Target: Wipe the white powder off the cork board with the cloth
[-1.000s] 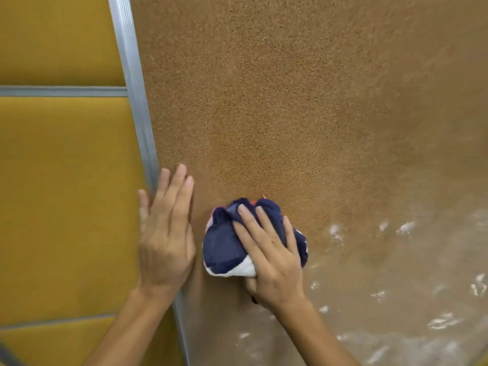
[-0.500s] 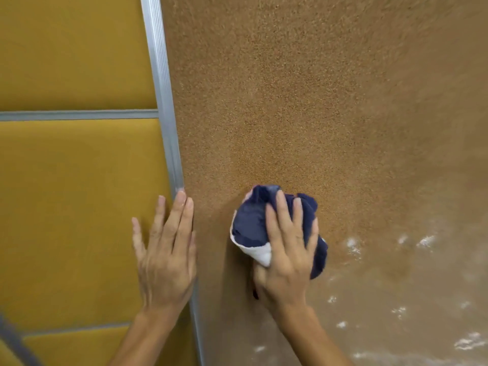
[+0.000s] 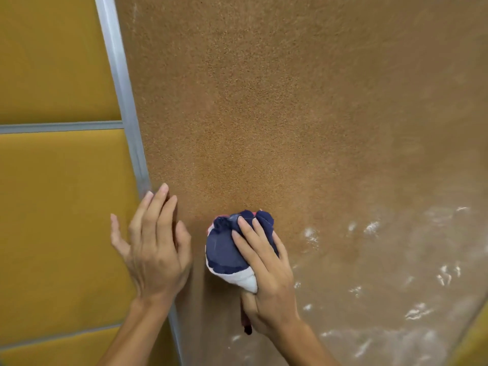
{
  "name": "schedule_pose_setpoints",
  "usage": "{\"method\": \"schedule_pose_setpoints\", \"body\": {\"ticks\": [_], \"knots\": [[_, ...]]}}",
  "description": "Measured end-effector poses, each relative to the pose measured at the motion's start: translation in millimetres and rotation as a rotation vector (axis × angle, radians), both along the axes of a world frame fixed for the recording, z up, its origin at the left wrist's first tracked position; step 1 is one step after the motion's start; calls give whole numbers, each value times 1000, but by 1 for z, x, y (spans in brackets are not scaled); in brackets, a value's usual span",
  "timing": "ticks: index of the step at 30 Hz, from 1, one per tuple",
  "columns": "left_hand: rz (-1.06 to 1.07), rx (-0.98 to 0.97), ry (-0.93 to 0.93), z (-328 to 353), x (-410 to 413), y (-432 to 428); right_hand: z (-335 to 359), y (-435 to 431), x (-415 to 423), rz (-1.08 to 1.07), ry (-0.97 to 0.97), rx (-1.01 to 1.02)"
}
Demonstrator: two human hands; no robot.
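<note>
A large brown cork board [image 3: 277, 114] fills most of the view. White powder [image 3: 396, 299] lies in streaks and clumps across its lower right part. My right hand [image 3: 266, 281] holds a bunched navy and white cloth [image 3: 227, 252] against the board, fingers spread over the top of it, just left of the powder. My left hand [image 3: 155, 247] lies with straight fingers across the board's left edge and its frame.
A grey metal frame strip [image 3: 124, 88] runs down the board's left side. Yellow padded panels [image 3: 58, 207] with grey dividers lie to the left. A yellow edge [image 3: 475, 339] shows at the bottom right corner.
The view has shifted, so the board and frame sit further right. My right hand has slid the cloth slightly down and turned it. My left hand has moved right, onto the board's edge.
</note>
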State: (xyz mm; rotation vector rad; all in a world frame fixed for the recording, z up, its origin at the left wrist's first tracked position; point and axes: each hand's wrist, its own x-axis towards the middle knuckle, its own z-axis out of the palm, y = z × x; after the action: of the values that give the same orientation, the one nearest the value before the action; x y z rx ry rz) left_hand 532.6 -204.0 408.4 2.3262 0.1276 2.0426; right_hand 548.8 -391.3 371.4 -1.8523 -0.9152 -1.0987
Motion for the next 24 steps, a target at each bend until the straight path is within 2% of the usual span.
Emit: {"method": "schedule_pose_setpoints", "body": {"ticks": [3,7,9,13,15,16,17,20,22,24], "knots": [[-102,58,7,15,10,-35,-5,-31,-7,41,92,132],[-196,159,36,23,33,-90,-11,-80,-9,178,379,421],[-198,193,49,21,45,-110,-8,-104,-7,178,391,499],[-121,223,56,6,66,-127,-8,-141,4,58,257,545],[-74,215,48,0,73,-125,-5,-148,13,4,297,597],[-47,214,44,-3,77,-123,-1,-149,20,12,314,577],[-23,219,41,-6,80,-122,1,-149,29,15,266,474],[15,238,48,-8,86,-118,-6,-141,74,-157,45,40],[-6,230,54,-9,86,-117,-13,-130,98,-308,-6,-51],[-45,224,49,-10,84,-114,-20,-112,105,-383,-43,-19]]}}
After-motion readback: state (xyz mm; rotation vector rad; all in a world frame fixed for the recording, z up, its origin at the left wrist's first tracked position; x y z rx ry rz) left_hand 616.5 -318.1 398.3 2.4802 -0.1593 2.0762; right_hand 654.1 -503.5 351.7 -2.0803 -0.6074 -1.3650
